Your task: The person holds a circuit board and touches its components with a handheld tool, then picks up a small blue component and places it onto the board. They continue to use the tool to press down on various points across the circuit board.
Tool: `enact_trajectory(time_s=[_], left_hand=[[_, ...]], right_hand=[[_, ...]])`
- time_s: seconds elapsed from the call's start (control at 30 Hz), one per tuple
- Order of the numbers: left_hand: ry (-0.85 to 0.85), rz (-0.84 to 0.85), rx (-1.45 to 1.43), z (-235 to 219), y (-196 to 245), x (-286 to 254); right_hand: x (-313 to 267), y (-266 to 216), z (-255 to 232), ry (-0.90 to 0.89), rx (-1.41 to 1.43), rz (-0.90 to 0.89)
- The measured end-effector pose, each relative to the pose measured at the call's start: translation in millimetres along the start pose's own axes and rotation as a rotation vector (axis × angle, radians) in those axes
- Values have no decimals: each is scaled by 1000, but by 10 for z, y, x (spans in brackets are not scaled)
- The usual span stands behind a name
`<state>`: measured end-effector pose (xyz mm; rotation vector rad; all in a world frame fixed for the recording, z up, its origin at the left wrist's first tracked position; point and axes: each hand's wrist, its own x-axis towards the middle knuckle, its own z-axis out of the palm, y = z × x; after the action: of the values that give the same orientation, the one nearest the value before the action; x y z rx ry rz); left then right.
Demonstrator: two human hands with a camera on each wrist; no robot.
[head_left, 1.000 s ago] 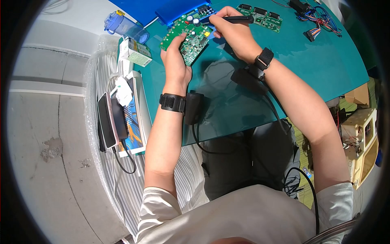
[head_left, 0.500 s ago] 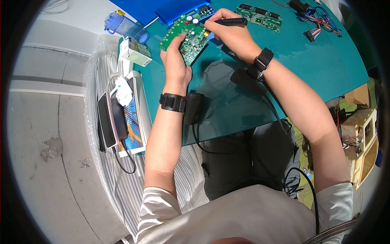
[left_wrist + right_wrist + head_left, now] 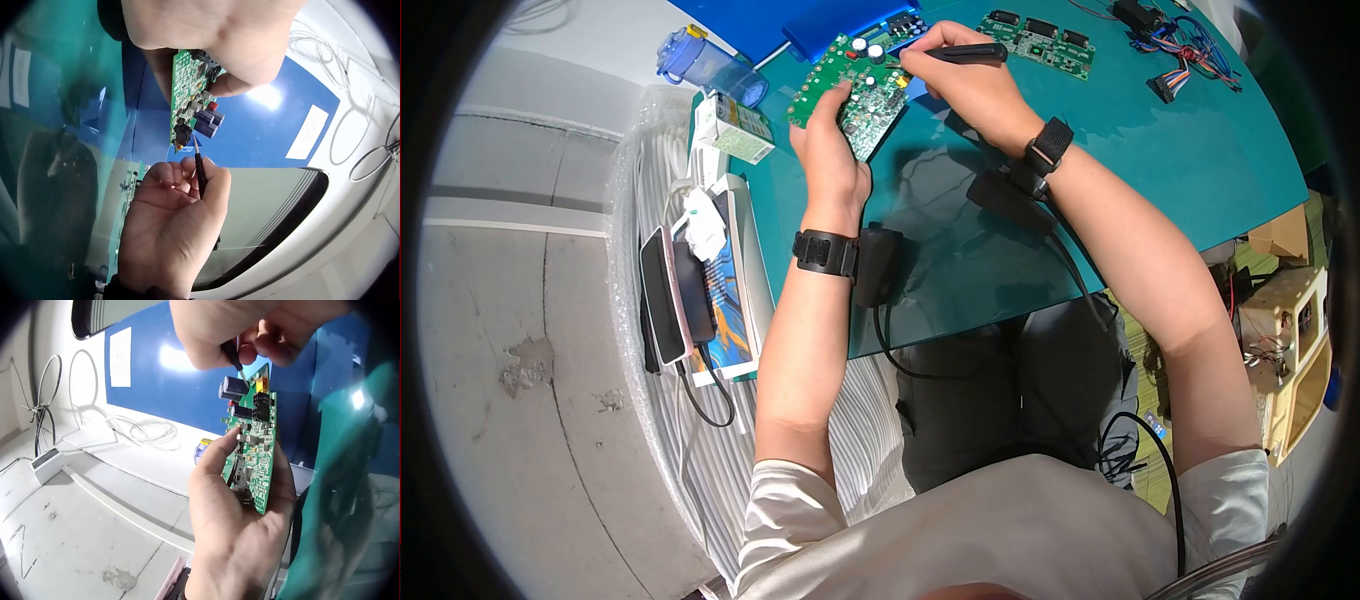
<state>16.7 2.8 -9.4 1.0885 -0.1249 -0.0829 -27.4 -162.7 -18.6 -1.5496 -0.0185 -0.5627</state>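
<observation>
1 circuit board [image 3: 868,100]: left hand [image 3: 830,155] grips | 1 black tool [image 3: 975,54]: right hand [image 3: 983,92] pinches

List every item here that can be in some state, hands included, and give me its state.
Left hand: gripping the held circuit board
Right hand: pinching the black tool
Held circuit board: raised, component side showing
Black tool: tip at the board, contact unclear
Second circuit board: lying on the table
Bottle: lid on
Phone: screen dark
Wire bundle: loosely tangled

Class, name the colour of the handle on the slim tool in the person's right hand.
The handle is black, clearest in the head view.
</observation>
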Motion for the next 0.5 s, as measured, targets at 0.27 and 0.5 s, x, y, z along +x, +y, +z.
enact_trajectory(time_s=[0.27,0.5], left_hand=[[-12,-19,-3,-20,-8,14],[30,10,-32,-34,-14,35]], right_hand=[[-15,-33,-9,-15,15,29],[-34,-84,-15,-6,-21,36]])
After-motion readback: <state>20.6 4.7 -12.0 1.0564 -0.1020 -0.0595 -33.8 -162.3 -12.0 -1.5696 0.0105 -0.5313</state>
